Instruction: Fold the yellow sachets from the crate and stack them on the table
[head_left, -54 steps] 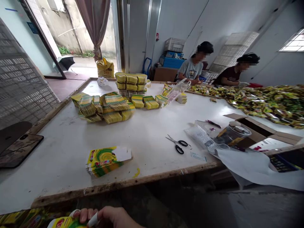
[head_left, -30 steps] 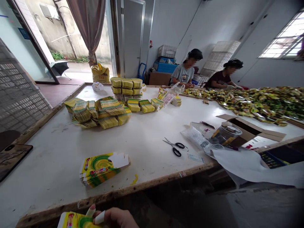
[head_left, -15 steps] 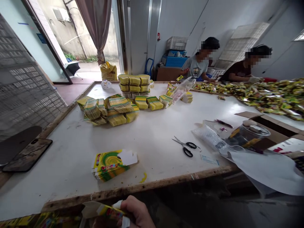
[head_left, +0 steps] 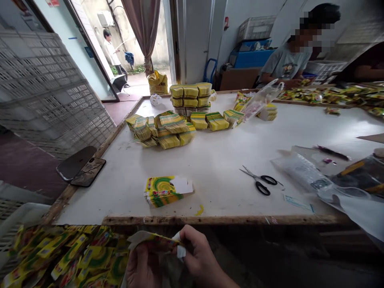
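On the near side of the carton stack (head_left: 165, 193), past the wooden edge (head_left: 216, 220) of the table, both hands hold a single yellow carton (head_left: 162, 239) in the air. The right hand (head_left: 196, 253) pinches its right end between thumb and forefinger, and white finger covers (head_left: 181, 252) show there. The left hand (head_left: 142, 265) clasps the left part, thumb raised against it; its other fingers are mostly hidden, so I cannot tell how firmly they press.

The card looks thin, so an uneven squeeze between the two grips could buckle it or crease it off its fold line. The pale flap (head_left: 137, 238) juts free above the left thumb and could bend back or tear if that thumb pushes across it. Smooth covers on glossy print might slide, letting the right end spring loose. Nearer than the carton stack and to its left lie many loose packs (head_left: 93, 260); a dropped carton could get mixed in there. Right of the carton stack, the scissors (head_left: 259, 181) lie well apart, so they pose little risk unless an arm sweeps across.
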Demonstrator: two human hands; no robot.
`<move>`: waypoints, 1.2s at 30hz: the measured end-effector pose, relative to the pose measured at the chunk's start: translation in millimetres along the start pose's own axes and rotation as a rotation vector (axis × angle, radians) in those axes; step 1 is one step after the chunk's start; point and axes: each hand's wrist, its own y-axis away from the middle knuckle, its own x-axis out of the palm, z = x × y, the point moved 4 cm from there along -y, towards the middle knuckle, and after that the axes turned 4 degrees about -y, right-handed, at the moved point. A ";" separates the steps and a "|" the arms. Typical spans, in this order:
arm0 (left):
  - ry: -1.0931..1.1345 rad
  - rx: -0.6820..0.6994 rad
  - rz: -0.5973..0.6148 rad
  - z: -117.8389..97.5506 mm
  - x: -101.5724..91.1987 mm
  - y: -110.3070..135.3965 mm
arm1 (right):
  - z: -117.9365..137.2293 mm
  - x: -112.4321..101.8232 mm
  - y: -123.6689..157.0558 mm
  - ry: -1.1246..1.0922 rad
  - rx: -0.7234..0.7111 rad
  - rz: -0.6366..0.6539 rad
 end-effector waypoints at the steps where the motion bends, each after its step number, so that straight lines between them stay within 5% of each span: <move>1: 0.027 -0.053 0.020 -5.5 -2.3 -0.9 | 2.2 -3.5 -0.8 0.018 -0.022 0.006; 3: 0.092 -0.136 0.055 -22.0 -12.2 -7.0 | 10.6 -11.1 -1.8 0.081 -0.123 0.052; 9: -0.197 0.003 0.239 -71.0 -41.0 -37.8 | 37.8 -27.2 6.7 0.409 -0.483 0.278; 15: -0.605 0.083 0.940 -40.1 1.3 -8.0 | 44.2 -29.2 12.8 0.617 -0.787 0.235; 18: -0.812 0.116 1.057 -22.4 13.1 5.4 | 47.1 -33.0 14.7 0.647 -0.824 0.205; 23: -0.833 0.251 0.917 -16.7 25.0 22.7 | 51.6 -50.1 17.0 0.563 -0.698 0.072; 27: -0.836 0.409 0.605 -20.1 30.7 35.5 | 33.9 -66.5 7.9 0.128 -0.291 -0.183; 31: -0.802 0.459 0.582 -14.6 38.0 48.9 | 14.0 -49.3 -1.6 -0.348 0.046 0.046; 36: -0.807 0.527 0.671 -0.3 39.4 61.1 | 12.6 -39.7 -3.5 -0.407 0.234 0.166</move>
